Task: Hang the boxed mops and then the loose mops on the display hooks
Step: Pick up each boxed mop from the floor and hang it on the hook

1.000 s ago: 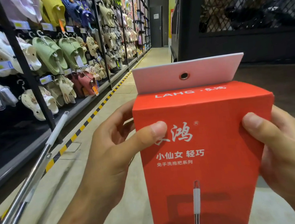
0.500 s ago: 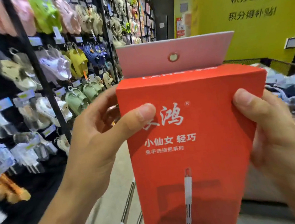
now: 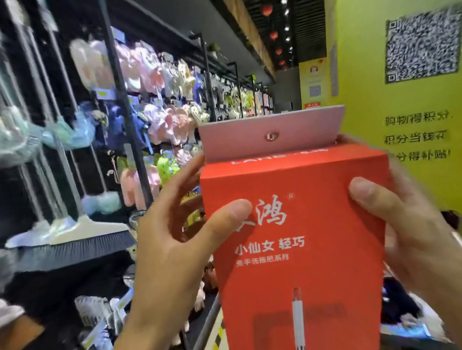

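1. I hold the red mop box (image 3: 299, 253) upright in front of me, between both hands, with its printed face toward me.
2. My left hand (image 3: 173, 256) grips the box's left edge: the thumb lies across the front just under the top fold, the fingers reach round behind, and the index finger stretches up toward the flap.
3. My right hand (image 3: 408, 229) clamps the right edge the same way, thumb pressed on the front, fingers curled behind the box up near its top corner.
4. Above my thumbs a pale pink hang flap (image 3: 272, 134) stands up from the box top, with a round metal-ringed hole at its middle.
5. Along the fold under the flap runs white lettering that starts "LAHG"; the rest is blurred.
6. Between my thumbs sits a large white character "鸿" with a small ® mark; my left thumb hides the character before it.
7. Below that I read "小仙女 轻巧", then a smaller line too soft to read fully, and lower still a picture of a mop handle.
8. Left of my left hand hang a broom head (image 3: 70, 245) and rows of pastel slippers (image 3: 160, 119), all blurred.
9. Right of my right hand is a yellow wall (image 3: 426, 181) with a QR code (image 3: 423, 43) and blurred Chinese lines, one seeming to read "购物得积分".
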